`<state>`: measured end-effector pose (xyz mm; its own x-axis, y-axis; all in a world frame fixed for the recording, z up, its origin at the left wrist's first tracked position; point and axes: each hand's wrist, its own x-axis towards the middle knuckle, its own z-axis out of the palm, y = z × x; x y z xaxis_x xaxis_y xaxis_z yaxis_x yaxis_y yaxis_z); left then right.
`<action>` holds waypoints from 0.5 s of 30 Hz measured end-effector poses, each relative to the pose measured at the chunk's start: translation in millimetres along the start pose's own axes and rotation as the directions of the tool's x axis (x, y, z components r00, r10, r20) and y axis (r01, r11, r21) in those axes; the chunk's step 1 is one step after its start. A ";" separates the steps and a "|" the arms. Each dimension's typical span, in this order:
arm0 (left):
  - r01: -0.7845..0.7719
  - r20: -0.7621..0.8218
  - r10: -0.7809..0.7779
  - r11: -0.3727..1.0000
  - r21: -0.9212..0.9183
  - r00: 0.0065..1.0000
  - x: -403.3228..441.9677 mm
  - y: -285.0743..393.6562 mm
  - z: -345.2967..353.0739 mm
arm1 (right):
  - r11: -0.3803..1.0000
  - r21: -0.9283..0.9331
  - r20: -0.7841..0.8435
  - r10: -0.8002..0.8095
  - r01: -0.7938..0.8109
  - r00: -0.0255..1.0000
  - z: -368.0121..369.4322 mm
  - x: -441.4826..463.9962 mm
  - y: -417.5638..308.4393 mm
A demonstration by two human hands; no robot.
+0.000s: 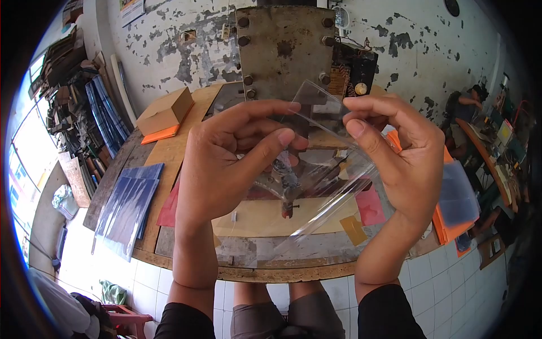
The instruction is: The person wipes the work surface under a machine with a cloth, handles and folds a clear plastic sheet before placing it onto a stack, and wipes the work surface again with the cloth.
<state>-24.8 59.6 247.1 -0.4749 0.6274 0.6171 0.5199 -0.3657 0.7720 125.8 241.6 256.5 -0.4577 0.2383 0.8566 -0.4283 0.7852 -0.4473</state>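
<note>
A clear plastic sleeve (319, 107) is held up at a slant in front of me, its long lower part catching the light. My right hand (401, 141) pinches its upper right edge between thumb and index finger. On the other side, my left hand (237, 152) has its index fingertip at the sleeve's upper left edge, with thumb and middle finger close together just below. How firmly the left fingers grip is hard to see through the clear plastic. Behind the sleeve, a metal machine (285, 53) with large bolts stands over the worktable (254, 274).
Blue-tinted plastic covers (130, 198) lie at the table's left, near a cardboard box (165, 111) on orange sheets. Orange and clear covers (457, 198) are stacked at the right edge. Red pieces (370, 206) lie under the machine. Another person (471, 104) sits far right.
</note>
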 end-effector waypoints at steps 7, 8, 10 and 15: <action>-0.015 0.009 0.015 0.998 -0.056 1.000 1.7 -10.7 0.2 | 1.000 -0.016 -0.011 -0.003 0.003 1.000 2.0 -0.2 0.1; -0.002 0.020 0.003 0.999 -0.053 1.000 1.9 -10.0 -0.3 | 1.000 -0.010 -0.012 -0.002 0.002 1.000 2.3 -0.1 0.1; 0.024 0.041 -0.022 0.999 -0.049 0.999 2.1 -7.6 -1.8 | 0.999 -0.034 -0.004 -0.002 0.002 1.000 2.2 0.3 -2.1; 0.025 0.071 -0.023 1.000 -0.019 0.997 4.0 -8.8 -3.7 | 1.000 -0.005 -0.006 0.029 -0.029 1.000 4.8 0.8 -1.7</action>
<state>-34.0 62.8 243.4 -0.4350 0.6832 0.5865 0.4941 -0.3634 0.7898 122.4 237.7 256.8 -0.4655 0.2646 0.8445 -0.4105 0.7809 -0.4709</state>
